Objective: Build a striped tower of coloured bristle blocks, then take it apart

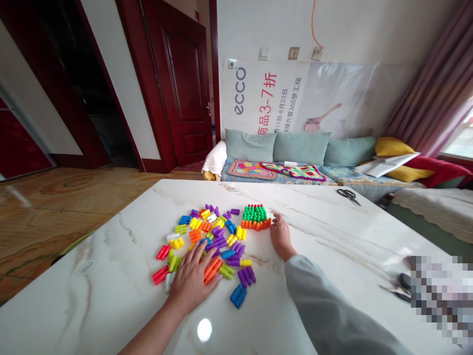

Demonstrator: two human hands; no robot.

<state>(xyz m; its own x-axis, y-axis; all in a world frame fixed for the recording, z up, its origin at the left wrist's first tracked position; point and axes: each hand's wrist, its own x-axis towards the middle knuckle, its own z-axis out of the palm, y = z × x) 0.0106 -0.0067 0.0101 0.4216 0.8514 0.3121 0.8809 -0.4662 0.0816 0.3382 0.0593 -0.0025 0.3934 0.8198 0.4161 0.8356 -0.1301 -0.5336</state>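
My left hand (194, 276) lies over a loose spread of coloured plastic building pieces, fingers apart. Under and around it are an orange piece (213, 270), purple pieces (217, 241) and lime green pieces (226, 270). Nearer to me lies a blue piece (238, 296). My right hand (281, 237) rests at the right end of a row of orange pieces (255, 225), fingertips at the last one; whether they grip it I cannot make out. Behind that row stand green pieces (254, 213) in tight rows, with small red ones (254, 205) along the far edge.
The white marble-patterned table (121, 276) carries black scissors (348, 195) at its far right edge. Another dark-handled tool (401, 287) lies at the right, partly blurred out. Beyond the table stands a sofa with green cushions (301, 147). A dark red door (185, 84) is at the back left.
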